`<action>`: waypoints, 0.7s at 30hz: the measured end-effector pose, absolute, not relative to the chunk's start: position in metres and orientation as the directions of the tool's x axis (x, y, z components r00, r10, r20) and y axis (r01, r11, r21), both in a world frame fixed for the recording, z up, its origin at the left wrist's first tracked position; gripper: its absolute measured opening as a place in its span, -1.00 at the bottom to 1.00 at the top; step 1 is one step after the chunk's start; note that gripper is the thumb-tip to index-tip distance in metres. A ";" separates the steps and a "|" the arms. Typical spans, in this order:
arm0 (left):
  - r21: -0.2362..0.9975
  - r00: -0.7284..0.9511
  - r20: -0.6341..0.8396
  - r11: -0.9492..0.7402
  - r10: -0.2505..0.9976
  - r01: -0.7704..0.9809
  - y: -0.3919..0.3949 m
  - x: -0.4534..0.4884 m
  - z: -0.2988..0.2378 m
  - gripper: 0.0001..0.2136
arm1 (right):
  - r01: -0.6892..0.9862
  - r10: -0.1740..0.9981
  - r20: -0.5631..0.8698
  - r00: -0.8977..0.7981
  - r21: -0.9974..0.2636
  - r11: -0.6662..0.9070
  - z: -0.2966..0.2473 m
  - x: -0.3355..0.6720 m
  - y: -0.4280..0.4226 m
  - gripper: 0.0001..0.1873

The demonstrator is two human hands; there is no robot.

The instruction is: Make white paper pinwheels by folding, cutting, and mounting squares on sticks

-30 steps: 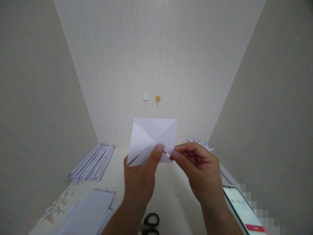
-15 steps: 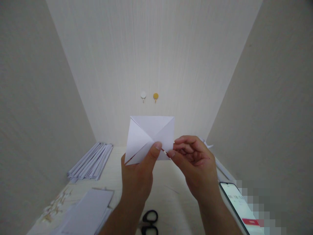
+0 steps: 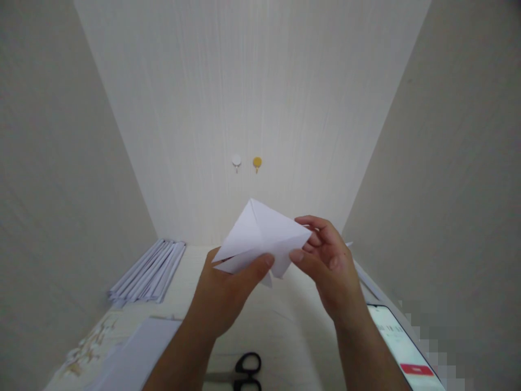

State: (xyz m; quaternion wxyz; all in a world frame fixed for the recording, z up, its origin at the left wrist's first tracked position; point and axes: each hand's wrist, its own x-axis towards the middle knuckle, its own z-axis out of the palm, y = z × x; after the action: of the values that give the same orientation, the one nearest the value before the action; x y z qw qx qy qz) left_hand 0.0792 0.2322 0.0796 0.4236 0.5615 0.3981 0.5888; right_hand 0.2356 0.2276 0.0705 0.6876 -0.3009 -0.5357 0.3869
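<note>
Light was soft and flat, with no hard shadows anywhere. The back wall (image 3: 252, 81) was brightest around 12 o'clock, while the side walls at 9 and 3 went greyer. The folded paper (image 3: 260, 233) was nearly blown out, its creases faint, and only a weak shadow sat on the desk (image 3: 285, 326) below it. The wide lens splayed the walls outward at the edges. The phone (image 3: 401, 347) screen glowed at 5 o'clock, with a blocky pixelated patch right beside it. Paper scraps (image 3: 87, 350) at 7 o'clock looked mushy.

Table (image 3: 280, 323) bears scissors (image 3: 246, 369), phone (image 3: 401, 353), paper strips (image 3: 147, 271) (far left).
</note>
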 end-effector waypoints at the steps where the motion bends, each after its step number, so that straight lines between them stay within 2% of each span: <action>1: 0.949 0.034 0.312 -0.311 0.949 -0.044 0.233 0.076 0.078 -0.89 | -0.213 0.847 0.513 0.142 -0.819 0.532 0.071 0.236 0.228 -0.56; 6: 0.952 0.073 0.293 -0.284 0.953 -0.115 0.241 0.068 0.073 -0.89 | -0.163 0.808 0.544 0.225 -0.797 0.582 0.070 0.233 0.227 -0.68; 10: 0.917 0.032 0.324 -0.306 0.945 -0.255 0.249 0.070 0.074 -0.83 | -0.178 0.811 0.552 0.193 -0.793 0.582 0.070 0.230 0.226 -0.71; 12: 0.914 0.016 0.319 -0.303 0.948 -0.269 0.250 0.072 0.075 -0.81 | -0.179 0.823 0.537 0.185 -0.805 0.565 0.070 0.228 0.226 -0.72; 17: 0.926 -0.037 0.291 -0.291 0.956 -0.242 0.247 0.075 0.081 -0.75 | -0.175 0.869 0.483 0.111 -0.851 0.496 0.069 0.228 0.223 -0.55; 21: 0.930 -0.043 0.245 -0.248 0.969 -0.271 0.248 0.069 0.082 -0.67 | -0.066 0.838 0.545 0.007 -0.836 0.545 0.070 0.238 0.219 -0.52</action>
State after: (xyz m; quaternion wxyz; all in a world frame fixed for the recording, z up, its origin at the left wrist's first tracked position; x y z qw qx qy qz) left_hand 0.0692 0.2481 0.0816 0.4956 0.4827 0.3614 0.6251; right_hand 0.2385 0.2194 0.0703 0.6344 -0.3176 -0.6082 0.3562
